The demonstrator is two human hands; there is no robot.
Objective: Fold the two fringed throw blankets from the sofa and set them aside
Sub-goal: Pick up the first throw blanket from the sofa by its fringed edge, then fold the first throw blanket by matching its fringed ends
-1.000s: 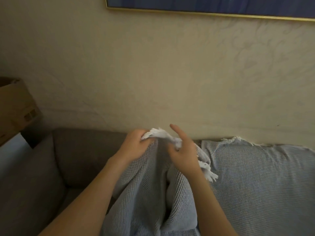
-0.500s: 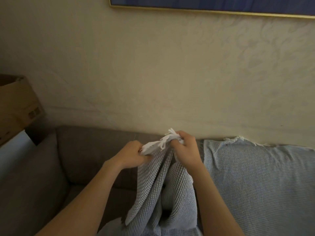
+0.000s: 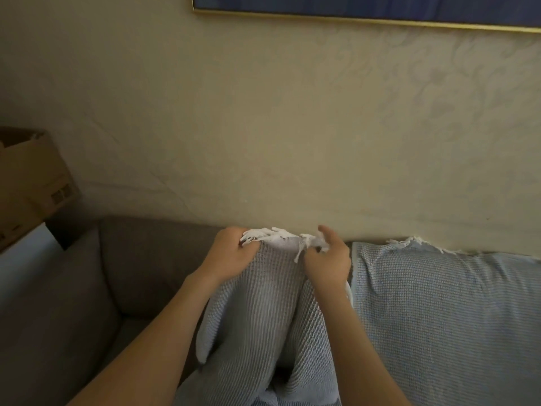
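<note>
The grey waffle blanket hangs in front of the sofa, its white fringe uppermost. My left hand grips one end of the fringed edge. My right hand grips the other end, forefinger lifted. The second blanket lies draped over the sofa back, just to the right.

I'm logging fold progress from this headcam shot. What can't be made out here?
Head view:
- Held blanket: lower part cut off by the bottom edge; fold count unclear.
- Left hand and right hand: curled fingertips hidden by fringe and cloth.
- Second blanket: cut off by the right edge.
- Cardboard box: label too dim and small to read.
</note>
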